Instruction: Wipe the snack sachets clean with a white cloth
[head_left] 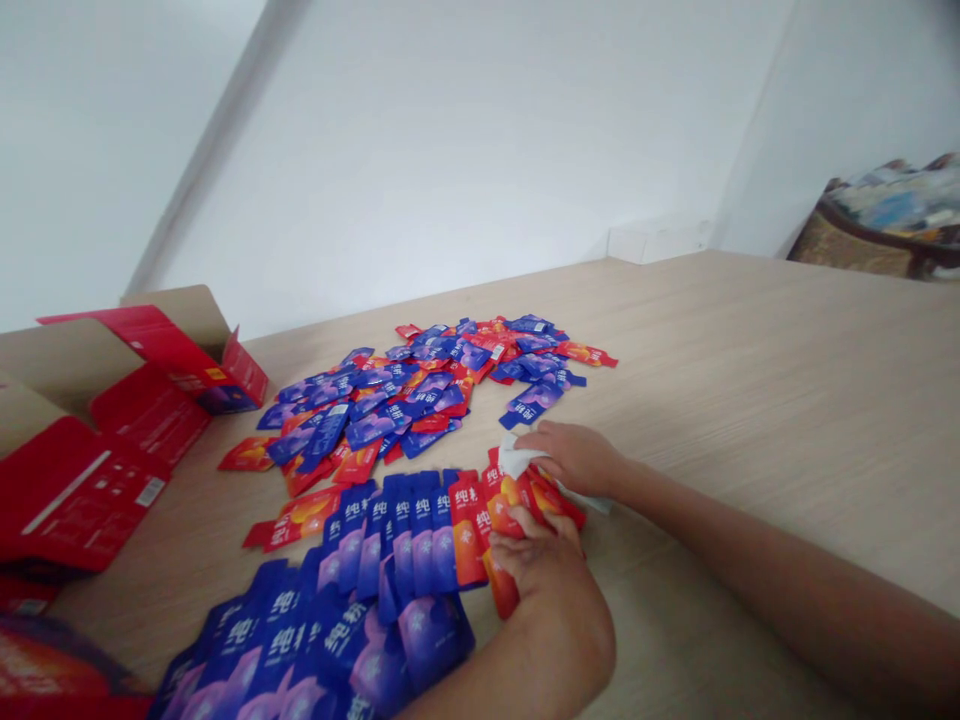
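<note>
My left hand (541, 558) comes in from the bottom middle, its fingers curled on a small fan of red and orange sachets (501, 512) lying on the wooden table (750, 400). Just beyond it, my right hand (576, 455) reaches in from the right. It presses down on a white piece of paper or cloth (516, 460) at the top of those red sachets, fingers closed over it. A neat overlapping row of blue sachets (405, 530) runs leftwards from the red ones.
A loose pile of blue and red sachets (427, 385) lies farther back. More blue sachets (300, 650) are heaped at the near edge. Opened red cardboard boxes (90, 470) lie on the left. A cushioned seat (885, 215) stands at the far right by the white wall.
</note>
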